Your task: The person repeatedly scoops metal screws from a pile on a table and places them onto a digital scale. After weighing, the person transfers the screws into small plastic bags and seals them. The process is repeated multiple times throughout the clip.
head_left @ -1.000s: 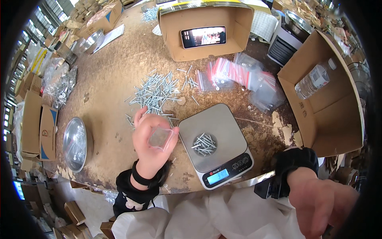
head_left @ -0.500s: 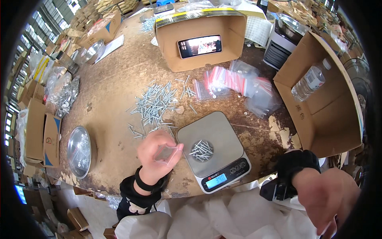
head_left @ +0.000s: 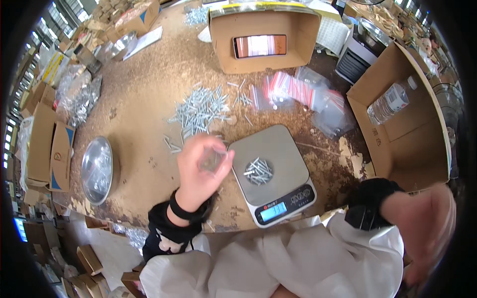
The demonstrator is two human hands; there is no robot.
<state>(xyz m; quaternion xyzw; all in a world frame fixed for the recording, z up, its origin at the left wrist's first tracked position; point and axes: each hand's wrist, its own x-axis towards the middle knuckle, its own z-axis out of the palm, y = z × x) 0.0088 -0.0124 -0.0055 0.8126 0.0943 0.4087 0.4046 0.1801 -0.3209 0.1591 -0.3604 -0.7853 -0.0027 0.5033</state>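
My left hand (head_left: 198,171) is closed round a small clear plastic bag (head_left: 212,161), just left of a kitchen scale (head_left: 285,149). On the scale's grey plate sits a small round dish holding several silver screws (head_left: 258,172); the display is lit blue. A loose pile of screws (head_left: 202,110) lies on the worn table beyond my left hand. My right hand (head_left: 425,223) is at the far right, off the table's near edge, smeared by motion; its fingers cannot be made out.
A metal bowl (head_left: 98,171) with clear bags stands at the left. Red-striped zip bags (head_left: 298,92) lie behind the scale. A cardboard box (head_left: 298,54) holds a phone (head_left: 260,45); another box (head_left: 397,149) at the right holds a plastic bottle (head_left: 390,103).
The whole view has shifted a little. My right hand has swung slightly up and outward at the right edge. The plastic bag stays in my left hand; the phone picture differs.
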